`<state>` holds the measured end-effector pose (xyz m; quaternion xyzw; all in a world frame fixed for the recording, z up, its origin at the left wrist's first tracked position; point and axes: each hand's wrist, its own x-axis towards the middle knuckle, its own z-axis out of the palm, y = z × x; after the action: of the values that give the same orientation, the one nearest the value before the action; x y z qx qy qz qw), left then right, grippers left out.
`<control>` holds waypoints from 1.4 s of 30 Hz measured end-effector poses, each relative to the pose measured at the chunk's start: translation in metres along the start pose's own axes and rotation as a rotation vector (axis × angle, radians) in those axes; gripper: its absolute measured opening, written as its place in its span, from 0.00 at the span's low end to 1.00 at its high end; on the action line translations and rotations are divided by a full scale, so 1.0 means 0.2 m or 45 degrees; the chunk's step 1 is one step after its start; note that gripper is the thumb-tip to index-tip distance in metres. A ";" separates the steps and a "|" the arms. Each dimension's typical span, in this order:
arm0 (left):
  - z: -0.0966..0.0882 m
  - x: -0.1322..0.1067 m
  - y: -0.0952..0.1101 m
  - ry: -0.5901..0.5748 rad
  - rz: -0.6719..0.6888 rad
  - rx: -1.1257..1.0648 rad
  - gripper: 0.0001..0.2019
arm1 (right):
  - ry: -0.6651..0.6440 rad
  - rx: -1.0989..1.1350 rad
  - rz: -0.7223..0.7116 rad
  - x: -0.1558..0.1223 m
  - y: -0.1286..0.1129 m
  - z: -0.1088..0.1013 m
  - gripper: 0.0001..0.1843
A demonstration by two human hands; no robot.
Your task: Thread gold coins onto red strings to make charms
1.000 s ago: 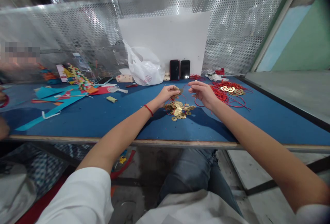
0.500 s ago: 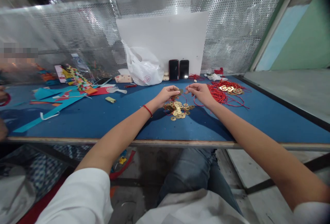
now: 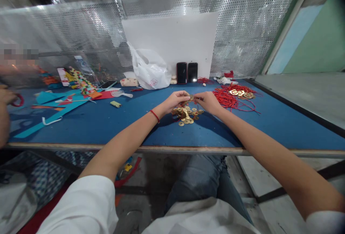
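The left hand [image 3: 176, 101] and right hand [image 3: 208, 102] were together, their fingertips pinching a small brass coin [image 3: 191, 97] directly above a heap of like coins [image 3: 185, 114] on the blue workbench [image 3: 134, 129], with tangled red cord [image 3: 229, 99] lying close by, within easy reach.

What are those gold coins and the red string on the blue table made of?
The coins look like brass or gold-coloured metal, glinting yellow under the light; plating can't be ruled out. The red cord looks like matte textile thread, lying in limp tangles; its fibre is too small to tell.
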<state>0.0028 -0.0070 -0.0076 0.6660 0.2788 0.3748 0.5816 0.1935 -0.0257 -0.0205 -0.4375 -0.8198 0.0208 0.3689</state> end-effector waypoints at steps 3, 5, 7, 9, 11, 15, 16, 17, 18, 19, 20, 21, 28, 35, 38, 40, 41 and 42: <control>0.00 0.00 0.00 0.004 -0.008 0.011 0.12 | 0.005 -0.001 -0.036 0.00 -0.01 0.00 0.13; 0.00 0.00 -0.01 0.004 -0.009 0.012 0.12 | 0.008 -0.023 -0.053 0.00 -0.01 0.00 0.13; 0.00 0.00 -0.01 0.000 -0.002 0.004 0.11 | 0.008 -0.052 -0.056 0.00 -0.02 -0.01 0.14; 0.00 0.00 0.00 -0.008 0.002 -0.007 0.11 | 0.004 -0.079 -0.051 0.00 -0.02 -0.01 0.14; 0.00 0.00 0.00 -0.010 -0.003 -0.013 0.11 | 0.004 -0.093 -0.047 0.00 -0.02 -0.01 0.13; 0.00 0.00 0.00 -0.013 -0.014 -0.010 0.10 | -0.013 -0.085 -0.026 0.00 -0.02 -0.01 0.13; 0.00 0.00 0.00 -0.019 -0.011 -0.005 0.10 | -0.022 -0.085 -0.022 0.00 -0.03 -0.01 0.12; 0.00 0.00 -0.01 -0.026 -0.008 0.002 0.10 | -0.030 -0.088 -0.020 0.00 -0.03 -0.01 0.12; 0.00 0.00 -0.01 -0.033 -0.006 0.010 0.10 | -0.035 -0.096 -0.017 0.00 -0.03 -0.01 0.12; 0.00 0.00 -0.01 -0.037 -0.005 0.017 0.10 | -0.038 -0.107 -0.015 0.00 -0.03 -0.01 0.12; 0.00 0.00 -0.01 -0.039 -0.007 0.023 0.10 | -0.041 -0.120 -0.012 0.00 -0.04 -0.02 0.12; 0.00 0.00 -0.01 -0.037 -0.007 0.027 0.10 | -0.042 -0.136 -0.007 0.00 -0.04 -0.02 0.12; -0.01 0.01 -0.01 -0.011 0.002 0.022 0.11 | -0.031 -0.178 0.015 0.00 -0.05 -0.02 0.11; 0.00 0.00 0.00 -0.030 0.018 0.063 0.12 | -0.023 -0.159 0.018 0.00 -0.05 -0.02 0.11; 0.00 0.00 0.00 -0.036 0.012 0.056 0.12 | -0.017 -0.173 0.025 0.00 -0.04 -0.01 0.12; 0.00 0.00 0.00 -0.039 0.008 0.058 0.12 | -0.008 -0.170 0.023 0.00 -0.03 -0.01 0.12; 0.00 0.00 0.00 -0.040 0.005 0.061 0.12 | -0.003 -0.162 0.024 0.00 -0.03 -0.01 0.12; 0.00 0.00 0.00 -0.042 0.000 0.064 0.12 | 0.001 -0.150 0.027 0.00 -0.03 -0.01 0.12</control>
<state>0.0020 -0.0077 -0.0069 0.6864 0.2786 0.3567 0.5692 0.1907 -0.0298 -0.0175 -0.4671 -0.8148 -0.0237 0.3426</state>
